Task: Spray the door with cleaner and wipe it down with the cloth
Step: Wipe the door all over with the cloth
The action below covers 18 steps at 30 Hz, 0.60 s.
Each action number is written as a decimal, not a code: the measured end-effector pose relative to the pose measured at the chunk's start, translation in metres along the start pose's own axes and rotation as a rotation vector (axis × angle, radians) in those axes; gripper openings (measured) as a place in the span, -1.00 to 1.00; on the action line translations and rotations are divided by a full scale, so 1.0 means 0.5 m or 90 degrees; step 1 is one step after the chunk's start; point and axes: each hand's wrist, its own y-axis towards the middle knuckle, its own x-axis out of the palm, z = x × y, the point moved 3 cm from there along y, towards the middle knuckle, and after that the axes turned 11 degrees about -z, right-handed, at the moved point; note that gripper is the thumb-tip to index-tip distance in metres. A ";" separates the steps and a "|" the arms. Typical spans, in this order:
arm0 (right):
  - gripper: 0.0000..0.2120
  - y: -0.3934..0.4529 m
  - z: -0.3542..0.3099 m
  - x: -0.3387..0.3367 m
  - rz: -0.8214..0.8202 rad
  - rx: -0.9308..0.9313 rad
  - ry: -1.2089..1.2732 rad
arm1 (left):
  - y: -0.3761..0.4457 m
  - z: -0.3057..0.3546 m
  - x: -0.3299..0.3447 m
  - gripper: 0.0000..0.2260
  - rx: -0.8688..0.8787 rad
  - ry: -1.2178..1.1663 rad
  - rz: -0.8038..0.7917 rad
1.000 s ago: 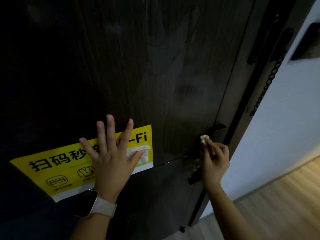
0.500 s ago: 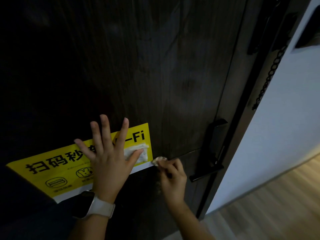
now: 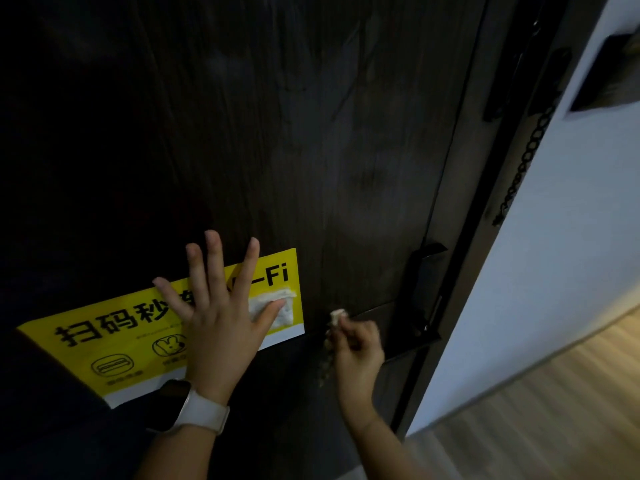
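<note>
Left wrist wears a smartwatch (image 3: pixel 180 405), dark screen, pale band; both forearms bare, no sleeves showing.

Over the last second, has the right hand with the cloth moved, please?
Yes. The right hand with the cloth has moved left from the door handle toward the yellow sign.

Left hand (image 3: pixel 217 327) flat, fingers (image 3: pixel 214 261) spread straight and pointing up, thumb out to the right, pale-strapped watch on the wrist. Right hand (image 3: pixel 356 348) lower right, fingers curled and pinching a small pale wad at the tips, forearm angling in from bottom right.
</note>
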 end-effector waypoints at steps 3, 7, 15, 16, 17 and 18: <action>-0.76 0.002 -0.021 -0.022 -0.097 -0.060 -0.017 | -0.001 0.002 0.001 -0.20 0.005 -0.003 0.011; -0.78 0.092 -0.039 -0.132 0.141 -0.086 -0.061 | 0.001 0.002 0.002 -0.21 0.006 -0.007 0.016; -0.59 0.031 -0.046 0.004 0.102 -0.169 -0.079 | 0.002 -0.002 0.004 -0.21 0.012 -0.009 0.023; -0.57 0.025 -0.040 0.000 0.055 -0.179 -0.086 | 0.002 -0.002 0.005 -0.21 0.014 -0.009 0.023; -0.56 0.034 -0.035 -0.015 0.038 -0.176 -0.088 | 0.000 -0.003 0.008 -0.21 0.012 -0.012 0.023; -0.56 0.057 -0.034 -0.039 0.059 -0.166 -0.088 | -0.001 -0.002 0.010 -0.21 0.009 -0.014 0.026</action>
